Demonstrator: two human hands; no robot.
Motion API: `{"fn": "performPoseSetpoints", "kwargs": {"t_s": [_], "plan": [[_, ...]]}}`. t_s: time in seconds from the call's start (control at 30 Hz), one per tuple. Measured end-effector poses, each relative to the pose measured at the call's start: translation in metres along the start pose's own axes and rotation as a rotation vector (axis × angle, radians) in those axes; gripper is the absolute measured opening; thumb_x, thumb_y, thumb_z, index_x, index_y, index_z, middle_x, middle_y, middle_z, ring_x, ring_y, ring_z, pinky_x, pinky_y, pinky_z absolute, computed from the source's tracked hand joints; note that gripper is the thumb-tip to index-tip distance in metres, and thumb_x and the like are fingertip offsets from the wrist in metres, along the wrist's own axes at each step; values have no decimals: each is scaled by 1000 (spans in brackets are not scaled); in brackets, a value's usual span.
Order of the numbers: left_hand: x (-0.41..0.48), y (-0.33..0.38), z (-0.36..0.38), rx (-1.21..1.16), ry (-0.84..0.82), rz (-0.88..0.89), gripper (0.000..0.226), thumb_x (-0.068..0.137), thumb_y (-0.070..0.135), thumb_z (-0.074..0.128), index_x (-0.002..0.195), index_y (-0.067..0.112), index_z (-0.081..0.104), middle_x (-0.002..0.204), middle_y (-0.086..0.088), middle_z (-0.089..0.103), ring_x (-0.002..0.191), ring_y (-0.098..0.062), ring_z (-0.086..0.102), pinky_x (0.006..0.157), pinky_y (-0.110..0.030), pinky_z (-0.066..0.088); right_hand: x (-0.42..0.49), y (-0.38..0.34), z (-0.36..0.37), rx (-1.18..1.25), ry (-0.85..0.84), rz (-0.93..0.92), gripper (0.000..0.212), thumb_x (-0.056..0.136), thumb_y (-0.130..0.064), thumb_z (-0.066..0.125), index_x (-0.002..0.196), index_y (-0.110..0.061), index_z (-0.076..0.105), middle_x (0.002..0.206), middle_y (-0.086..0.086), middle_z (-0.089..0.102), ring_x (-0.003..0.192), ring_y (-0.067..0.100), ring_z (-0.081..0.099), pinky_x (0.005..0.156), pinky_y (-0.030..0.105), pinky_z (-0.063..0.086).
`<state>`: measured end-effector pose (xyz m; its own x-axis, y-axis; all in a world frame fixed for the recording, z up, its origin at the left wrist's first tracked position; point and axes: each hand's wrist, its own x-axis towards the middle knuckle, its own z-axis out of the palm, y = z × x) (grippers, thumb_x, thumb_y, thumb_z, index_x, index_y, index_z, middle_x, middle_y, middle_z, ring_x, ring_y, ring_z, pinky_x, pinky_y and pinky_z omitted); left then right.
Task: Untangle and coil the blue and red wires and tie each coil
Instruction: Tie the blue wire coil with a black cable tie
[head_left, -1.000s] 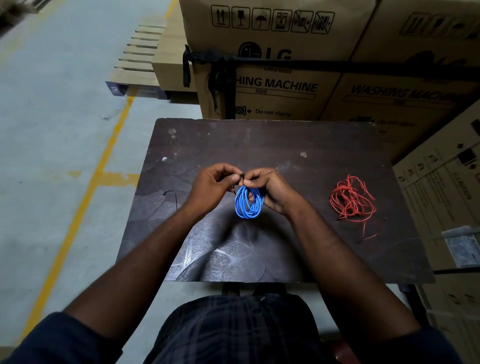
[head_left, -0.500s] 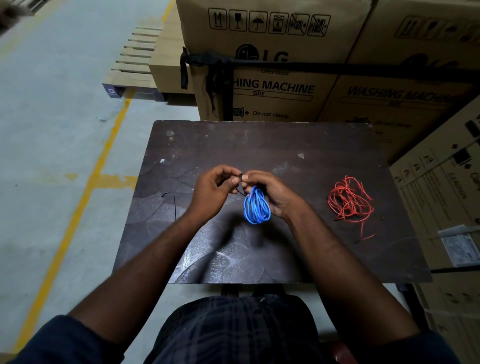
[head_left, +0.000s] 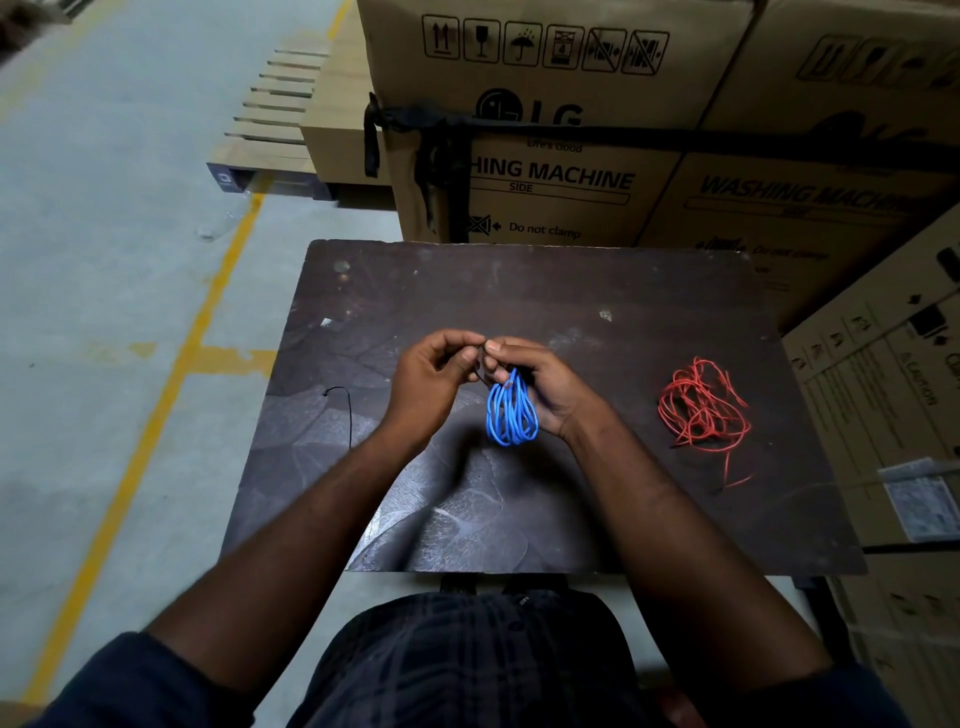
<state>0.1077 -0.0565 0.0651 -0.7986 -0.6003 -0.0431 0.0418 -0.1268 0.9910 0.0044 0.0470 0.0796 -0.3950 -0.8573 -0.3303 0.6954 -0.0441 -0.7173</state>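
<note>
A coiled blue wire (head_left: 511, 415) hangs from my right hand (head_left: 540, 384), whose fingers grip the coil's top above the middle of the dark table (head_left: 571, 291). My left hand (head_left: 431, 379) pinches a thin black tie (head_left: 480, 364) at the top of the coil, fingertips meeting those of the right hand. A loose tangle of red wire (head_left: 704, 408) lies on the table to the right, apart from both hands, with one end trailing toward the front.
A second thin black tie (head_left: 345, 405) lies on the table's left part. Stacked cardboard washing machine boxes (head_left: 550, 171) stand behind and to the right of the table. Concrete floor with a yellow line (head_left: 171, 374) runs along the left.
The blue coil has swung slightly right and hangs longer beneath my right hand. Both hands stay together at its top with the black tie.
</note>
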Motion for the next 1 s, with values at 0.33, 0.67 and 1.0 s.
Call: {"fn": "performPoseSetpoints", "kwargs": {"t_s": [0.33, 0.67, 1.0], "plan": [[5, 4, 0, 41, -16, 1, 15, 90, -3, 60, 97, 9, 68, 90, -12, 69, 81, -21, 63, 76, -28, 56, 5, -2, -6, 50, -2, -26, 23, 92, -1, 48, 72, -4, 58, 59, 2, 51, 47, 4, 48, 53, 15, 45], [13, 9, 3, 103, -23, 42, 12, 88, -4, 63, 98, 1, 67, 86, -11, 70, 76, -16, 64, 70, -21, 54, 11, -5, -14, -33, 5, -7, 21, 90, -4, 52, 72, -7, 61, 59, -1, 53, 48, 3, 46, 49, 14, 37], [20, 9, -2, 93, -98, 19, 21, 90, -5, 59, 97, 11, 69, 85, 2, 72, 76, -9, 64, 72, -21, 53, 11, -10, -15, -189, -70, 4, 21, 96, -8, 48, 78, -3, 57, 56, -1, 54, 50, 5, 46, 50, 14, 39]]}}
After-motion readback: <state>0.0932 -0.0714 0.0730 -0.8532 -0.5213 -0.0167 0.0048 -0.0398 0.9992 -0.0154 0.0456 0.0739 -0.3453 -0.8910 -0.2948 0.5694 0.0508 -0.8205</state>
